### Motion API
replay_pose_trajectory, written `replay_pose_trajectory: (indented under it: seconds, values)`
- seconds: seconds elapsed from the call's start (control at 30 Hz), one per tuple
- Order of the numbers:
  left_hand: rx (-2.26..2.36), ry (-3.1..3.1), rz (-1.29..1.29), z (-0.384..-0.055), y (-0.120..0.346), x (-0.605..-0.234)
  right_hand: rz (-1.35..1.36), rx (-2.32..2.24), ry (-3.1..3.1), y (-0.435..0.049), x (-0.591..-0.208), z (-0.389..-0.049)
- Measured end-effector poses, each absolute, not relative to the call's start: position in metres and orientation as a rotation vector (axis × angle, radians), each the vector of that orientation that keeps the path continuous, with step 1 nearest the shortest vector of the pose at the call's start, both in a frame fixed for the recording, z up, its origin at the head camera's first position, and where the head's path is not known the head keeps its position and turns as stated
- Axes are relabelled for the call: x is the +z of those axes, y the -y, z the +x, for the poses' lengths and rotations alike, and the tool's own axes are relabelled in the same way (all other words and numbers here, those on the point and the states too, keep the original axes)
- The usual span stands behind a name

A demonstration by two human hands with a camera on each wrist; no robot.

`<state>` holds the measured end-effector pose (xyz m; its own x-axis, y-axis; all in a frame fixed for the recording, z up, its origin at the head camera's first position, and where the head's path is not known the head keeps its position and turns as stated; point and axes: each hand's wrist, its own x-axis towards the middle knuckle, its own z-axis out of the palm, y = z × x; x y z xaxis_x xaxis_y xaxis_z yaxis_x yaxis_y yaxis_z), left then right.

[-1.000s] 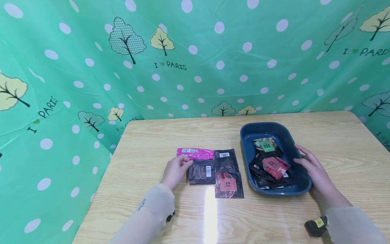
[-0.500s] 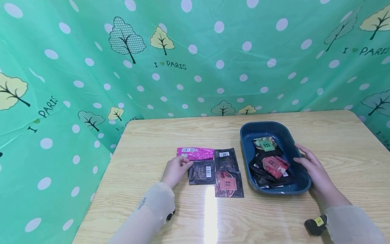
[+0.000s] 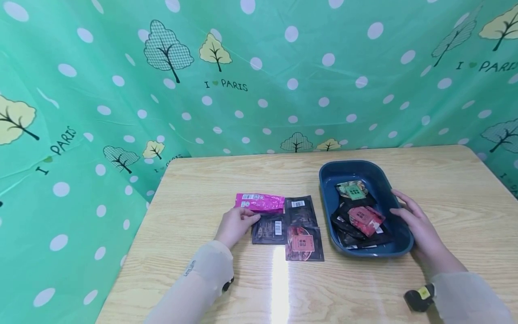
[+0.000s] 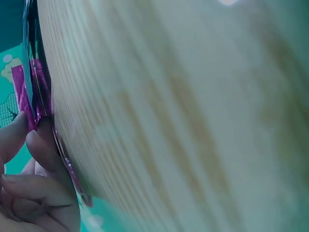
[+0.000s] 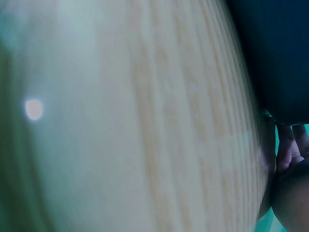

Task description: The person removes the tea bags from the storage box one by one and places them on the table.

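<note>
My left hand (image 3: 234, 225) pinches the upper left corner of a dark sachet (image 3: 268, 231) that lies with its white barcode up. A pink packet (image 3: 267, 202) lies along the sachet's far edge, right at my fingertips. In the left wrist view, the thumb and index finger of my left hand (image 4: 36, 169) meet at the packets' edges, the other fingers curled. My right hand (image 3: 417, 222) holds the right rim of a blue plastic basin (image 3: 328, 177), thumb over the rim. In the right wrist view, the basin (image 5: 275, 58) hides part of this hand's fingers.
Two more dark sachets, one with a barcode (image 3: 300, 213) and one with a red label (image 3: 303, 244), lie between the left hand and the basin. Inside the basin are a green-labelled sachet (image 3: 354, 192), a red-labelled one (image 3: 366, 218) and dark sachets. All rest on a wooden table (image 3: 194, 202).
My left hand has shifted slightly right, and the dark sachet at its fingertips has moved slightly right with it. My right hand and the basin stay where they were.
</note>
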<state>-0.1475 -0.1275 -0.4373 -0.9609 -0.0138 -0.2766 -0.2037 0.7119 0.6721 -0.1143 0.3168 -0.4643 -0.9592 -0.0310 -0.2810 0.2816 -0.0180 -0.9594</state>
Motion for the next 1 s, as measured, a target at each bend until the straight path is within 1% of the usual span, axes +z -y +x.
replay_pose_trajectory:
  seconds: [0.6,1.0]
  values:
    - [1.089,-2.666,-0.236,-0.1450,0.1237,-0.4367,0.258,-2.108,-2.026,-0.3163,-0.4656,-0.1140]
    - [1.052,-2.715,-0.200,-0.1459,0.1231,-0.4307,0.296,-2.105,-2.011,-0.3156,-0.4654,-0.1148]
